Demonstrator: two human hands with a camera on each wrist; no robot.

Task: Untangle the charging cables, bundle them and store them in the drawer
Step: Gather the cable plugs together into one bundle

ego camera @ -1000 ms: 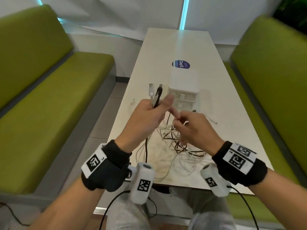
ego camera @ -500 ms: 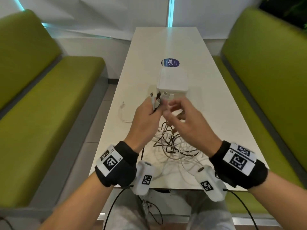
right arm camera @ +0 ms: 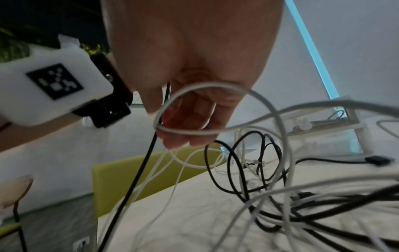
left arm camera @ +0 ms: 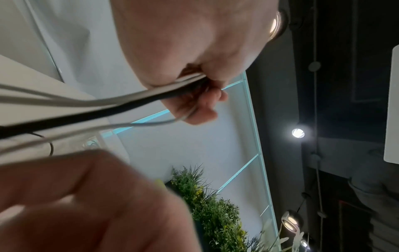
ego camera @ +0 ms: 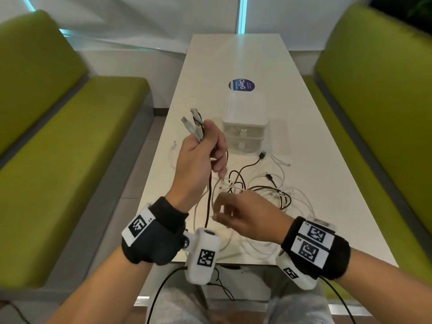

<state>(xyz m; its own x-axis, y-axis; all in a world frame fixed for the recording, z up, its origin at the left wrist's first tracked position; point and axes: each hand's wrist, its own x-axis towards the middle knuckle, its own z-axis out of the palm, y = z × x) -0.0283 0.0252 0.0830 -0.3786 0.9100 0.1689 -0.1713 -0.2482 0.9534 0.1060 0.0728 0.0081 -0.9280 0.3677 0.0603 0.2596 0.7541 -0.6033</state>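
Observation:
My left hand (ego camera: 203, 148) is raised above the table and grips a bunch of cable ends (ego camera: 195, 125); white and black plugs stick up out of its fist. In the left wrist view the same white and black cables (left arm camera: 121, 104) run out from its curled fingers. Below it my right hand (ego camera: 236, 213) hovers by the hanging strands, with a white cable loop (right arm camera: 207, 109) lying across its loosely curled fingers. A tangle of white and black cables (ego camera: 261, 192) lies on the white table (ego camera: 315, 183). The small white drawer unit (ego camera: 244, 122) stands just beyond, both drawers closed.
A round blue sticker (ego camera: 241, 85) is on the table behind the drawer unit. Green benches (ego camera: 70, 141) run along both sides of the narrow table. A loose white plug (ego camera: 174, 145) lies near the table's left edge.
My left hand has lifted the gathered plug ends higher and to the left. My right hand has dropped down and back from the plugs to the hanging strands near the front of the tangle.

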